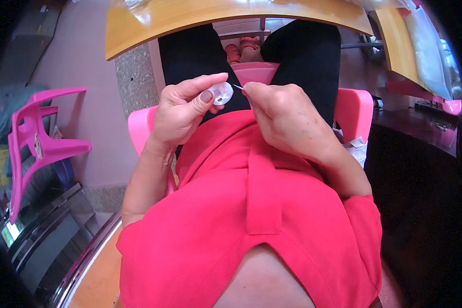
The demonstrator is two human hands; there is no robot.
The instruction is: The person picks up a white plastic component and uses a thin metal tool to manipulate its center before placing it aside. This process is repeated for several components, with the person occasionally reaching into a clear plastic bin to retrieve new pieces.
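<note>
The left hand (180,109) had its fingers clamped on a small whitish piece (225,92) over the black trousers (305,59); the right hand (288,115) pinched a thin rod (238,87) just right of it. Steadiness probably called for a firm left hold and small right-hand movements.

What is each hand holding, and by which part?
The left hand pinches a small translucent piece by its left side; the right hand grips a thin tool, its held part hidden.
</note>
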